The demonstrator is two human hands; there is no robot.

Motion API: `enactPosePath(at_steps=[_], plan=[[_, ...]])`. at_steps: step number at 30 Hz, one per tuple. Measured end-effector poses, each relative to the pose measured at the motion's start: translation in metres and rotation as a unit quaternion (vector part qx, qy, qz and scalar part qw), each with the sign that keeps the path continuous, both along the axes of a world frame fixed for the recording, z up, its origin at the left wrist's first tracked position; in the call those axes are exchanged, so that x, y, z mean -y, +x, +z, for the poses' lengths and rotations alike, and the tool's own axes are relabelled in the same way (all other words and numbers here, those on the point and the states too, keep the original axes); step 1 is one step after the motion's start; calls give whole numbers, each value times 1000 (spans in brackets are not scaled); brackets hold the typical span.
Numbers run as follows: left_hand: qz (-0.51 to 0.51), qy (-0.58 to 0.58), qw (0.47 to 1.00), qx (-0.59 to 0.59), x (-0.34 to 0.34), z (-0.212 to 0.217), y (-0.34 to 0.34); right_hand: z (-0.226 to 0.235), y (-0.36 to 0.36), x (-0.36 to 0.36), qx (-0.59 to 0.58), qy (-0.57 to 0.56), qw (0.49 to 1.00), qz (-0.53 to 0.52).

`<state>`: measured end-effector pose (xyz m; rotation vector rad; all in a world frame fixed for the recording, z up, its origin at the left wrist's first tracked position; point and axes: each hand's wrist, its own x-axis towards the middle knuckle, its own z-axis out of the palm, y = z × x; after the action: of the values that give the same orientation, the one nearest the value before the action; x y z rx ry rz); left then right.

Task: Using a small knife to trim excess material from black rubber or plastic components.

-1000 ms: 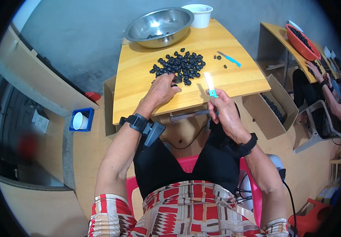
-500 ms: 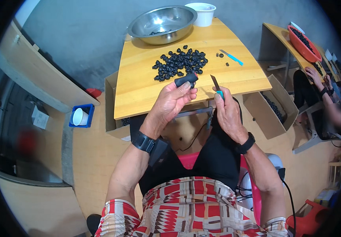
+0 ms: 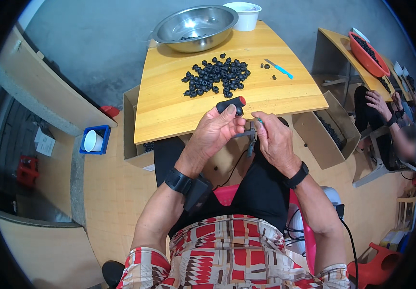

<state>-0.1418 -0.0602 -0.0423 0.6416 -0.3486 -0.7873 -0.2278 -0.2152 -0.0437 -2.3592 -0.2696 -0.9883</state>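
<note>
My left hand (image 3: 216, 129) is closed around a short black cylinder (image 3: 228, 104) with a red end, held just over the table's near edge. A small black rubber part (image 3: 239, 111) sits under the cylinder by the fingertips. To its right, my right hand (image 3: 276, 142) is closed on a knife (image 3: 259, 120); only a bit of its teal handle shows, and the blade cannot be made out. Beyond both hands, a pile of small black rubber parts (image 3: 213, 79) lies on the wooden table (image 3: 169, 113).
A second knife (image 3: 282, 70) with a blue handle lies right of the pile, near a few tiny black bits. Behind stand a steel basin (image 3: 196, 41) and a white tub (image 3: 246, 19). Cardboard boxes (image 3: 331, 139) flank the table. Another person's hand (image 3: 379, 103) is at the right.
The cylinder has turned so its red end shows more. My right hand has rotated and moved slightly left, and the knife blade that stood up is now out of sight.
</note>
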Motion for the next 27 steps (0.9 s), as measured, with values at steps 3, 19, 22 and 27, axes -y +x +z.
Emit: enactPosePath(at_steps=[3, 19, 22, 27], plan=[[-8, -8, 1000, -2, 2, -3, -3, -2, 0, 2, 14, -54, 998, -3], [17, -1, 1000, -15, 5, -3, -15, 1, 0, 1, 51, -129, 990, -24], [21, -8, 999, -22, 6, -7, -15, 2, 0, 0, 55, -131, 989, -32], [39, -14, 998, -43, 6, -7, -20, 2, -1, 0, 45, -136, 989, -39]])
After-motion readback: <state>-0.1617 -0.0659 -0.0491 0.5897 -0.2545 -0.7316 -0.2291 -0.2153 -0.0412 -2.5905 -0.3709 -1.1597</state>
